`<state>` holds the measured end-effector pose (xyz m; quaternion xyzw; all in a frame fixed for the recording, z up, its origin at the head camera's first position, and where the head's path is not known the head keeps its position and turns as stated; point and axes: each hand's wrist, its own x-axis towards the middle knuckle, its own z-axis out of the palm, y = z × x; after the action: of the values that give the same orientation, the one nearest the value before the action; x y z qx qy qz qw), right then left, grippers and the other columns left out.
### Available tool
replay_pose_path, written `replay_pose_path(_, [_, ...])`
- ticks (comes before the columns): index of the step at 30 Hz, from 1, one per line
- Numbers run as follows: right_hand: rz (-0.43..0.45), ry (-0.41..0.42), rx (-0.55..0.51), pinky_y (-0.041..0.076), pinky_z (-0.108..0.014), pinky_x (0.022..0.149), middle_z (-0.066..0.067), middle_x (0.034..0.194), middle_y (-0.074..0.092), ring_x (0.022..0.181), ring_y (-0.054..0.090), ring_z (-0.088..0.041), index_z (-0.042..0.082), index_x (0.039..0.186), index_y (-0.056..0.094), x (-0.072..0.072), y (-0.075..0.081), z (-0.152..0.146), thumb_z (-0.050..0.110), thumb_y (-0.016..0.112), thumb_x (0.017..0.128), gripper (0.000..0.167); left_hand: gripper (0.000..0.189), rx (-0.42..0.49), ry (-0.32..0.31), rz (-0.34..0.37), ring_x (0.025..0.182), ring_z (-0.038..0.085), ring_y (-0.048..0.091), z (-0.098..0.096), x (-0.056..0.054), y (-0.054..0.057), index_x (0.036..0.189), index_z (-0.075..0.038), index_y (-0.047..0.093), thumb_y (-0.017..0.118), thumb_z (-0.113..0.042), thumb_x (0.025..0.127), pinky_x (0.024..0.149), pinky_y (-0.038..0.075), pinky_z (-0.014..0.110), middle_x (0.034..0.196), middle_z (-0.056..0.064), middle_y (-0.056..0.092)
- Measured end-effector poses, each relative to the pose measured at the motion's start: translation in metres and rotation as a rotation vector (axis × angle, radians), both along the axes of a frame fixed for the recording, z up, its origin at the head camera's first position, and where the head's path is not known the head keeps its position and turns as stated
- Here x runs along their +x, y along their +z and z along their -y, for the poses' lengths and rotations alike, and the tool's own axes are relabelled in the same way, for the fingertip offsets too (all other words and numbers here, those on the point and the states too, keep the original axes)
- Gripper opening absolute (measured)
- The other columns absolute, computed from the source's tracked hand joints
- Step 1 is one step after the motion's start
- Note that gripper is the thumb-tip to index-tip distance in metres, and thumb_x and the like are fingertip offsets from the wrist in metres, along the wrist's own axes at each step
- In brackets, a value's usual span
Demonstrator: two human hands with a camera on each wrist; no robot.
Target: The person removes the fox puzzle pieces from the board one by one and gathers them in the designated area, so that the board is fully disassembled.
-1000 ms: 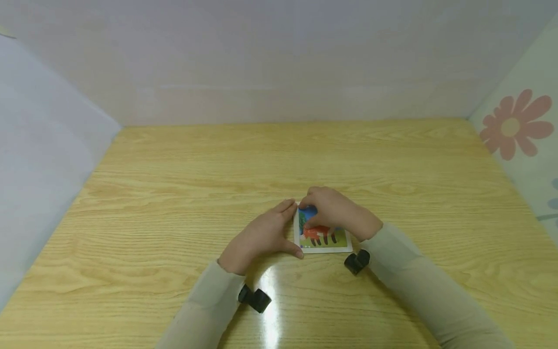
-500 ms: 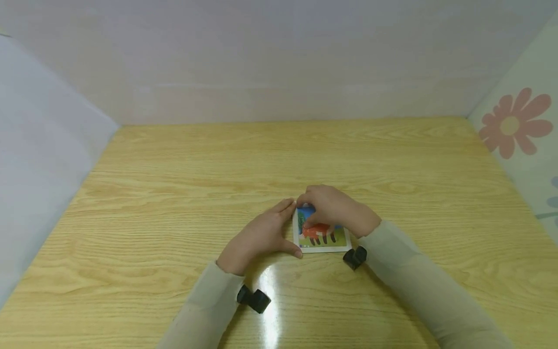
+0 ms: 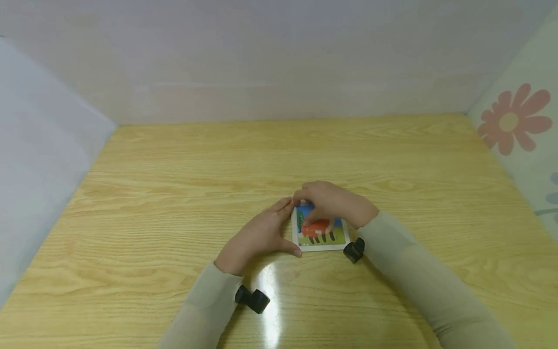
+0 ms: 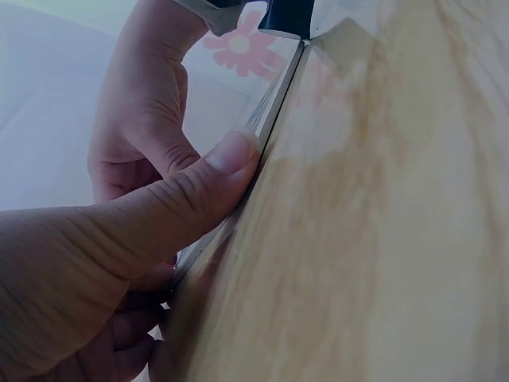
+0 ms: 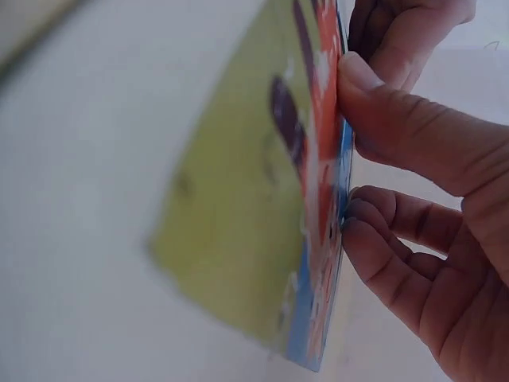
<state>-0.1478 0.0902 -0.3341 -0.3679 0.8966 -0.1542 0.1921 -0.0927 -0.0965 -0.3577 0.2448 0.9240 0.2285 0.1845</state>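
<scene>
A small square picture board (image 3: 339, 240) with a white border lies on the table in the head view. It shows an orange-red fox on green, with blue above. My left hand (image 3: 258, 236) holds the board's left side, its thumb at the near corner and fingers at the far corner. In the left wrist view that thumb (image 4: 195, 187) lies against the board's edge. My right hand (image 3: 333, 202) reaches over the picture from the right, fingers bent, thumb on the fox. The right wrist view has its fingertips (image 5: 370, 219) at the picture's far edge; any loose piece there is hidden.
The wood-grain table (image 3: 174, 184) stretches around the board to pale walls at the back and sides. A pink flower (image 3: 509, 121) decorates the right wall. Each sleeve carries a black wrist camera (image 3: 253, 299) near the cuff.
My right hand has shifted slightly left and away, its wrist turning a little. The left hand keeps its place on the board. The whole head view drifts slightly.
</scene>
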Motion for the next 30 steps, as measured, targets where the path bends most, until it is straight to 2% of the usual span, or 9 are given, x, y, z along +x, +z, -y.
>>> replay_pose_path(6, [0.065,-0.036,-0.011,0.047,-0.034,0.079,-0.002,0.1,0.057,0.088,0.052,-0.018,0.015,0.104,0.063,0.0,0.001,0.001,0.027,0.078,0.075,0.035,0.112,0.015,0.011,0.014,0.139,0.026,0.021,0.0,0.001,0.0,0.148,-0.009,0.019,0.08,-0.05,0.063,0.109,0.029,0.04,0.155,0.007,0.016])
replay_pose_path(19, [0.043,-0.071,-0.052,0.048,-0.031,0.077,-0.002,0.097,0.059,0.086,0.053,-0.016,0.01,0.104,0.067,0.002,-0.004,0.001,0.026,0.079,0.072,0.038,0.112,0.019,0.016,0.01,0.14,0.025,0.021,0.001,0.004,-0.001,0.148,-0.009,0.021,0.08,-0.05,0.062,0.109,0.029,0.04,0.154,0.006,0.017])
replay_pose_path(24, [0.037,-0.104,-0.071,0.048,-0.029,0.075,-0.003,0.096,0.059,0.082,0.052,-0.015,0.005,0.106,0.067,0.009,-0.003,0.0,0.024,0.079,0.073,0.039,0.111,0.016,0.015,0.007,0.14,0.025,0.021,0.001,0.006,0.0,0.147,-0.007,0.023,0.08,-0.05,0.062,0.11,0.028,0.039,0.154,0.006,0.018])
replay_pose_path(30, [0.019,-0.153,-0.096,0.05,-0.032,0.078,-0.007,0.103,0.059,0.088,0.056,-0.018,0.003,0.114,0.065,0.021,-0.004,-0.002,0.02,0.076,0.077,0.042,0.111,0.002,0.007,0.0,0.14,0.024,0.021,0.0,0.006,0.0,0.146,-0.005,0.024,0.079,-0.051,0.063,0.11,0.029,0.039,0.154,0.007,0.019])
